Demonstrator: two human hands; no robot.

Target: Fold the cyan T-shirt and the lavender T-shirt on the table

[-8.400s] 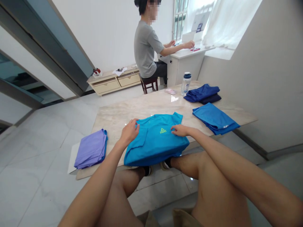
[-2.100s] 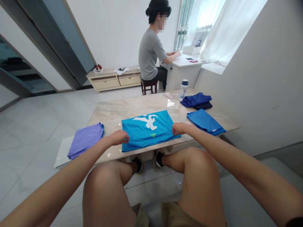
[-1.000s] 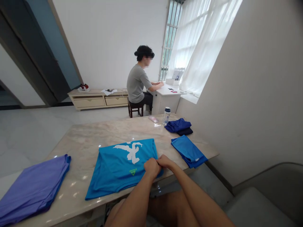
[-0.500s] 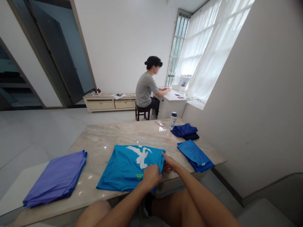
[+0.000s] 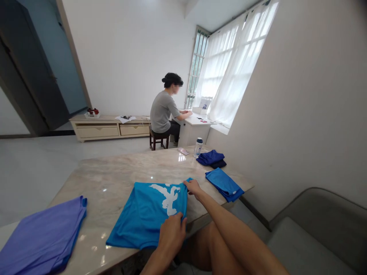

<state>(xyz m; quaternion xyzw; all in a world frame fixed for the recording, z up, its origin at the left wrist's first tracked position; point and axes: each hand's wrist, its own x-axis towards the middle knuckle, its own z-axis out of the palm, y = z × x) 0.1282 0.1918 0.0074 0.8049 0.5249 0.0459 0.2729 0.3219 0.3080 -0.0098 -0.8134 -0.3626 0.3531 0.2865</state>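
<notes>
A bright blue T-shirt (image 5: 146,214) with a white figure print lies partly folded on the marble table (image 5: 120,172) in front of me. My left hand (image 5: 171,233) is closed on the shirt's near right corner at the table's front edge. My right hand (image 5: 193,187) pinches the shirt's far right corner, where the cloth is slightly lifted. Both arms reach in from the bottom of the view, above my bare knees.
A folded purple garment (image 5: 43,238) lies at the left. A folded blue garment (image 5: 224,184), a dark blue pile (image 5: 211,158) and a water bottle (image 5: 197,147) are at the right. A person in a grey shirt (image 5: 164,111) sits at a white desk. A grey sofa (image 5: 309,236) stands at my right.
Both hands were together at the shirt's right edge; now they have spread apart along it, the left to the near corner, the right to the far corner. The view has shifted.
</notes>
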